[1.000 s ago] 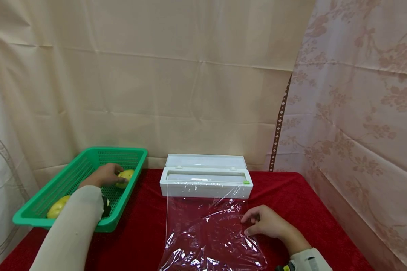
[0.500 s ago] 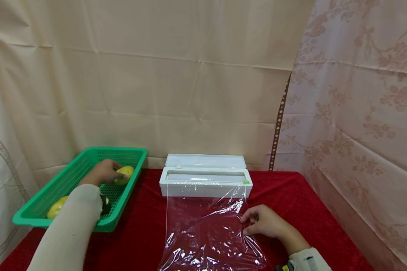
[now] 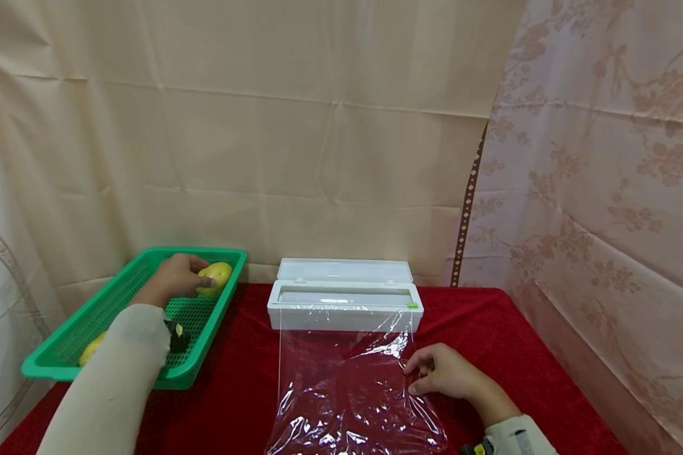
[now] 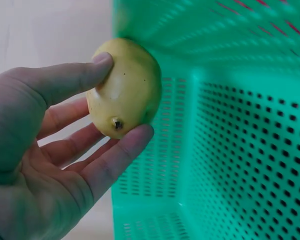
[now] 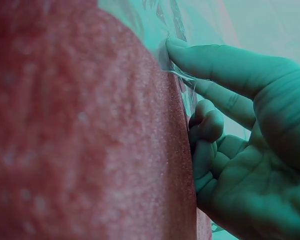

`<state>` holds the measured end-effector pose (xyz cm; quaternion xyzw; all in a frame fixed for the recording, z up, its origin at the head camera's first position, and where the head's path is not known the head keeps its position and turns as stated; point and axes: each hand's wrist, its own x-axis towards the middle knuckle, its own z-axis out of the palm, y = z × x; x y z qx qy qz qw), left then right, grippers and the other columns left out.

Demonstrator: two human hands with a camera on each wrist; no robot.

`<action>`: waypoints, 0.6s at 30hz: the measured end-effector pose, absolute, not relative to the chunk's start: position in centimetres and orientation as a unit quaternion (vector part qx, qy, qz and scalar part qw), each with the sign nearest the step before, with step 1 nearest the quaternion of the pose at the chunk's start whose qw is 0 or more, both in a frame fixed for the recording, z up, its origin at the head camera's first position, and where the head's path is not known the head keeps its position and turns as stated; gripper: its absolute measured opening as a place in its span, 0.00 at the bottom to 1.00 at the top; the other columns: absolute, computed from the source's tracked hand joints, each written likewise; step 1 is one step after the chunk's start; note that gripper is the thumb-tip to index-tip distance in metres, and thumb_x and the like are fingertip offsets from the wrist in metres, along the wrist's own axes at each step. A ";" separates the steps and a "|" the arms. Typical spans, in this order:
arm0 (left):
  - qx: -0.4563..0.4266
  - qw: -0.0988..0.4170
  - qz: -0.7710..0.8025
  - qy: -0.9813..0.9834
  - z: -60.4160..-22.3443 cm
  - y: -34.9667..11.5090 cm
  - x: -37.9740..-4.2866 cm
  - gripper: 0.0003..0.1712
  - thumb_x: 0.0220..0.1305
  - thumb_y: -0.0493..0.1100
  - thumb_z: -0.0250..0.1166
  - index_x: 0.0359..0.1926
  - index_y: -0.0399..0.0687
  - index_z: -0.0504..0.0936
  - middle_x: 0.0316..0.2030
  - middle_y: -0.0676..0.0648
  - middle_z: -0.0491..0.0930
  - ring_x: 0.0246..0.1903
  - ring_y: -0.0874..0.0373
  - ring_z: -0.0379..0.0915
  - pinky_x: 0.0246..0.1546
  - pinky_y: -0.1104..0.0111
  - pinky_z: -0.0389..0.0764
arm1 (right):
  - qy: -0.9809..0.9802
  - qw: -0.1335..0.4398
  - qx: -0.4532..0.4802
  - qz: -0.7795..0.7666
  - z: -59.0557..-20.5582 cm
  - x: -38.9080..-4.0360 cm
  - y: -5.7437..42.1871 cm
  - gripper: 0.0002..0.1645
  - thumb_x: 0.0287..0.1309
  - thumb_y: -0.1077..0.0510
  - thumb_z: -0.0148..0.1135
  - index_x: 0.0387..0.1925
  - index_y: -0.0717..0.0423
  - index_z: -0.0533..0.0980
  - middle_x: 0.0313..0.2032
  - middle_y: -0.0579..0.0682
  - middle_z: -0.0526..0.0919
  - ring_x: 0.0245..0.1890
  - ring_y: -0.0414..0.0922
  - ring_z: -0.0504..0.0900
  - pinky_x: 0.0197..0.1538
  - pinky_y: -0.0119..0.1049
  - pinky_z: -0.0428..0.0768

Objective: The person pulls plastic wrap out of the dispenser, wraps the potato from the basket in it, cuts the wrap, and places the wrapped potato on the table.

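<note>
My left hand (image 3: 176,276) holds a yellow pear (image 3: 215,278) over the far right part of a green basket (image 3: 31,366). In the left wrist view, the thumb and fingers go round the pear (image 4: 127,87), whose dark blossom end shows. On the red cloth, a sheet of clear plastic wrap (image 3: 347,385) stretches out from a white wrap dispenser (image 3: 344,320) with its lid raised. My right hand (image 3: 446,374) pinches the wrap's right edge between thumb and forefinger, the other fingers curled; the right wrist view shows the film (image 5: 165,55) creased at the thumb.
Another yellow fruit (image 3: 91,347) lies in the near left of the basket, partly behind my left sleeve. A small green cutter slide (image 3: 412,306) sits at the dispenser's right end. Beige curtains (image 3: 319,158) hang behind the red-covered table (image 3: 489,328).
My left hand has lifted the pear slightly up and to the right within the basket. The right hand, the wrap and the dispenser stay where they were.
</note>
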<state>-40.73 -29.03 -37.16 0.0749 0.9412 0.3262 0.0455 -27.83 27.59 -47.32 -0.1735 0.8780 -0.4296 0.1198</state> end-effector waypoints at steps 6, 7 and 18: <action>0.066 0.046 0.323 0.943 -35.6 -28.1 -40.5 0.40 0.67 0.47 0.70 0.69 0.25 0.68 0.66 0.23 0.70 0.38 0.46 0.87 0.39 0.60 0.87 | 0.879 0.123 -0.170 -0.427 -47.1 -27.7 27.9 0.15 0.47 0.60 0.81 0.39 0.54 0.87 0.23 0.46 0.73 0.24 0.38 0.70 0.26 0.31 0.70; 0.066 0.046 0.322 0.943 -35.5 -28.1 -40.5 0.40 0.68 0.48 0.70 0.70 0.25 0.68 0.66 0.23 0.70 0.38 0.47 0.87 0.40 0.60 0.87 | 0.880 0.123 -0.170 -0.425 -47.1 -27.7 27.9 0.15 0.47 0.59 0.81 0.39 0.54 0.87 0.23 0.46 0.74 0.24 0.38 0.70 0.27 0.31 0.71; 0.068 0.038 0.350 0.934 -34.0 -27.4 -39.3 0.42 0.68 0.50 0.71 0.70 0.26 0.67 0.68 0.23 0.68 0.42 0.50 0.86 0.40 0.63 0.87 | 0.875 0.121 -0.189 -0.429 -47.4 -27.8 28.0 0.15 0.47 0.60 0.81 0.39 0.54 0.87 0.22 0.44 0.71 0.23 0.35 0.68 0.26 0.29 0.70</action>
